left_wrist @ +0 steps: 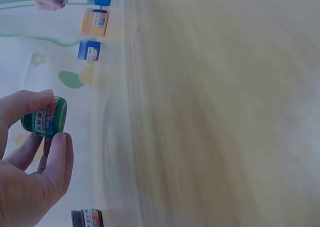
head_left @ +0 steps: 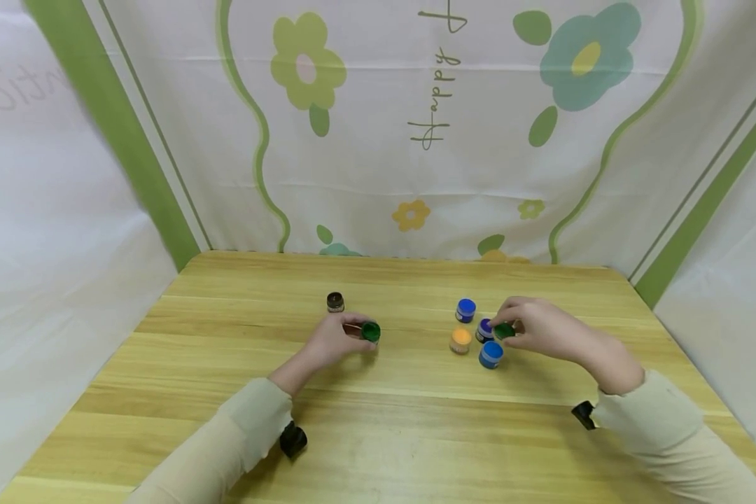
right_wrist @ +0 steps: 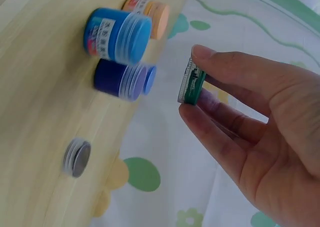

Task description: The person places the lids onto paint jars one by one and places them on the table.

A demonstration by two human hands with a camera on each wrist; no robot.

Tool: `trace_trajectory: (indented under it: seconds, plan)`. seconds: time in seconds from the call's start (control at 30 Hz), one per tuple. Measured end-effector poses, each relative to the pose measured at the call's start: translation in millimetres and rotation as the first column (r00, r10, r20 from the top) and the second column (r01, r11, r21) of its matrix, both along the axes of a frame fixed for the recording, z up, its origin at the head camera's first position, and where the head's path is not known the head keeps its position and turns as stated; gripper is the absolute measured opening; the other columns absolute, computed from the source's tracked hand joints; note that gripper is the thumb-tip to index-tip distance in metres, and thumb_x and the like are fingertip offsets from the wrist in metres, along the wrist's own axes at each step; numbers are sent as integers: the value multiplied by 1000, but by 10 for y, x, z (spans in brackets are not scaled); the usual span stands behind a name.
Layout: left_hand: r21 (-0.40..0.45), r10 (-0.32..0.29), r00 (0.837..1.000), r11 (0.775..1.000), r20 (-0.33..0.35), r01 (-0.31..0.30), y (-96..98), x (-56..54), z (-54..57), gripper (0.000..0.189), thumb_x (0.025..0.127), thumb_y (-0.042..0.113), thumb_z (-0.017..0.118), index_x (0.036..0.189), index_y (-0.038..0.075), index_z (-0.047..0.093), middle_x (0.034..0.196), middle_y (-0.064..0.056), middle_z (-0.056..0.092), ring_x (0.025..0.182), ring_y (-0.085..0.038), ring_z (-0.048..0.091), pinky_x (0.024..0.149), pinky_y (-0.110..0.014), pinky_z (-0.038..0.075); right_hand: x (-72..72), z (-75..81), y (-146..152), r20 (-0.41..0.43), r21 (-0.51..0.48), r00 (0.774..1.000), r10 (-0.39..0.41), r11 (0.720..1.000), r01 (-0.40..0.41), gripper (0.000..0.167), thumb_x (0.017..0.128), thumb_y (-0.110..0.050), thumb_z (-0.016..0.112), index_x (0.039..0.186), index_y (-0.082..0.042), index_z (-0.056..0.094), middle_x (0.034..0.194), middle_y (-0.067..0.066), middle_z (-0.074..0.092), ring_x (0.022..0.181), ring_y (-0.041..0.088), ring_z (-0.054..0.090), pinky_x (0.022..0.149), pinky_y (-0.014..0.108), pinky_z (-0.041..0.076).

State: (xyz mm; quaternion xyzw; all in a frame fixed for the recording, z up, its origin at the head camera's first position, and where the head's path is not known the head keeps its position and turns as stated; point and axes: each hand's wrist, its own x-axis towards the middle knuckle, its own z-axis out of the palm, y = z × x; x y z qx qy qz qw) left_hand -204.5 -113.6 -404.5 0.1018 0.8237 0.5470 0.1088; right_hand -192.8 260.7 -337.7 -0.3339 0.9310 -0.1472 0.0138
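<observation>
My left hand (head_left: 335, 343) grips a small green paint jar (left_wrist: 47, 118) between thumb and fingers, held above the table with its round green top facing up. A black paint jar (head_left: 335, 302) stands just behind this hand. On the other side, my right hand (head_left: 544, 329) pinches a thin green jar lid (right_wrist: 192, 84) with a pale ridged edge by thumb and fingertips. Close beside that hand in the head view are a dark purple-blue jar (head_left: 485, 330) and a light blue jar (head_left: 491, 354). An orange jar (head_left: 460, 340) and a blue jar (head_left: 465, 310) stand a little further left.
A small clear-rimmed lid with a dark face (right_wrist: 77, 158) lies on the wooden table (head_left: 384, 434); the right hand hides it in the head view. White cloth printed with flowers (head_left: 365, 161) hangs behind the table. Black wrist devices (head_left: 292, 440) sit at both cuffs.
</observation>
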Motion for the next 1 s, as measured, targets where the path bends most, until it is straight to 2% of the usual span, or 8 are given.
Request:
trace_trajectory:
  seconds: [0.33, 0.53, 0.83, 1.0]
  plan:
    - [12, -22, 999, 1000, -24, 22, 176, -28, 22, 41, 83, 8, 85, 122, 2, 73, 108, -5, 73, 99, -20, 67, 89, -36, 55, -16, 66, -215, 10, -43, 998, 55, 998, -54, 26, 86, -4, 81, 112, 0, 77, 105, 4, 66, 87, 15, 65, 73, 33, 58]
    - [40, -21, 1000, 999, -9, 22, 252, -26, 17, 41, 83, 10, 87, 120, 1, 74, 105, -5, 74, 96, -18, 68, 87, -34, 55, -42, 79, -396, -32, -52, 993, 110, 992, -112, 26, 86, -3, 82, 111, -2, 78, 106, 4, 66, 87, 14, 64, 72, 30, 58]
    - [60, -17, 1000, 998, 18, 15, 336, 2, -6, 41, 81, 11, 89, 119, 3, 75, 102, -3, 74, 93, -17, 67, 86, -34, 55, -127, 27, -731, -17, -105, 980, 196, 975, -197, 24, 89, -7, 81, 112, -3, 77, 106, 4, 66, 90, 16, 67, 74, 28, 59]
    - [66, -17, 1000, 998, 24, 16, 369, 8, 15, 41, 83, 15, 88, 120, 5, 75, 102, -2, 74, 94, -17, 68, 85, -35, 56, -154, 42, -869, -48, -132, 971, 235, 962, -239, 27, 89, -8, 81, 115, -4, 76, 108, 4, 66, 93, 19, 67, 74, 24, 58]
